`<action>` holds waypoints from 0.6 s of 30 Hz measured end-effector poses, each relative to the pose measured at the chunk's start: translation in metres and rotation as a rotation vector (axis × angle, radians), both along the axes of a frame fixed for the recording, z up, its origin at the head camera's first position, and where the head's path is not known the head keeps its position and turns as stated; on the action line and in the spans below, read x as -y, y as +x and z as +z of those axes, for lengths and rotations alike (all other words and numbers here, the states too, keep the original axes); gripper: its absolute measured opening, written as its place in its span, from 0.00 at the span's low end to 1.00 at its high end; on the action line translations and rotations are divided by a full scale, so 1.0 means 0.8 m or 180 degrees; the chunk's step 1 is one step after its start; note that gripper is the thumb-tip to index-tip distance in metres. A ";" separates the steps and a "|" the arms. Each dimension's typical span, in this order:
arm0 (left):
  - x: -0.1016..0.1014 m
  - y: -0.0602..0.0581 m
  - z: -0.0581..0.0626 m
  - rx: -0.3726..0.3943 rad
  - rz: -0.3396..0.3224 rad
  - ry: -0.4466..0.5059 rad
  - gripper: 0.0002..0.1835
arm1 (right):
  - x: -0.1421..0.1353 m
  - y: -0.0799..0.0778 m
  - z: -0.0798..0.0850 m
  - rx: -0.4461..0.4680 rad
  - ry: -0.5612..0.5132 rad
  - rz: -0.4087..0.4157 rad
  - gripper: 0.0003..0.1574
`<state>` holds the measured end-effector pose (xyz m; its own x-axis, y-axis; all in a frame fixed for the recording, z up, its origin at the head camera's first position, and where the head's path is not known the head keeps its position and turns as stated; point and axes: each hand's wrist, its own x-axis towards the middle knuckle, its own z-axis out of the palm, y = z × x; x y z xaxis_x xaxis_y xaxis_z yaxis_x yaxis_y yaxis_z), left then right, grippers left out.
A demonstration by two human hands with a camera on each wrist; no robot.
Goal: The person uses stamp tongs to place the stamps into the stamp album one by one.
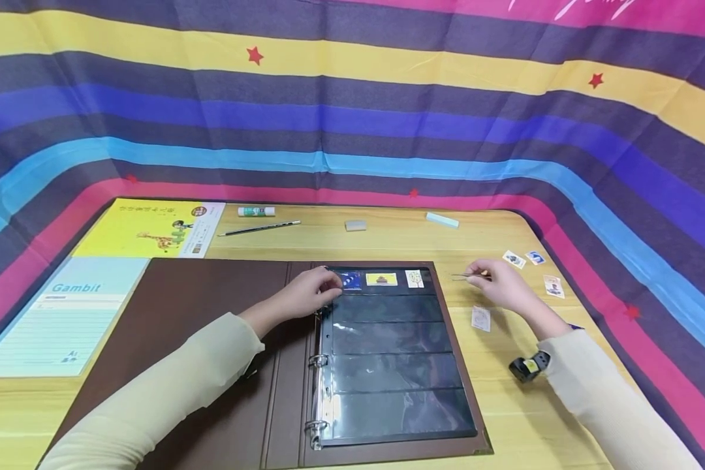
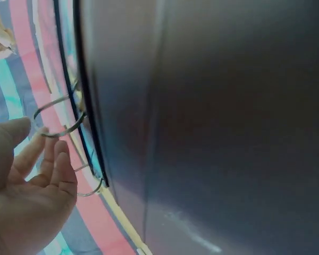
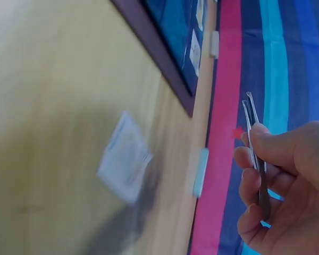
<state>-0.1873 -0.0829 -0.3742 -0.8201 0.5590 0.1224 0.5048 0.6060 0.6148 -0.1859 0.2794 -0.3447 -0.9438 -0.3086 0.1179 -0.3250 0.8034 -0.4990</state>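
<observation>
My right hand (image 1: 502,284) pinches a pair of metal tweezers (image 3: 255,143), its tips slightly apart with nothing between them. Below that hand, a pale loose stamp (image 1: 480,319) lies on the table. A brown ring-binder stamp album (image 1: 223,313) lies spread out, with a black pocket page (image 1: 388,339) on its right side. Across the page's top strip sit a blue stamp (image 1: 351,281), a yellow stamp (image 1: 381,279) and a white tree stamp (image 1: 414,279). My left hand (image 1: 308,292) is at the page's upper left corner, fingers loosely bent beside a metal ring (image 2: 58,133).
More loose stamps (image 1: 554,286) lie at the table's right. Along the back are a glue stick (image 1: 256,211), a pencil (image 1: 260,228), a grey eraser (image 1: 355,225) and a pale blue bar (image 1: 442,220). A yellow booklet (image 1: 135,228) and a Gambit notepad (image 1: 64,326) lie left. Striped cloth (image 1: 352,117) hangs behind.
</observation>
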 end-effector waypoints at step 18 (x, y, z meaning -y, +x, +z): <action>-0.006 0.005 -0.013 -0.0193 0.0032 -0.0281 0.06 | -0.073 0.055 -0.032 0.0044 0.0574 -0.0070 0.04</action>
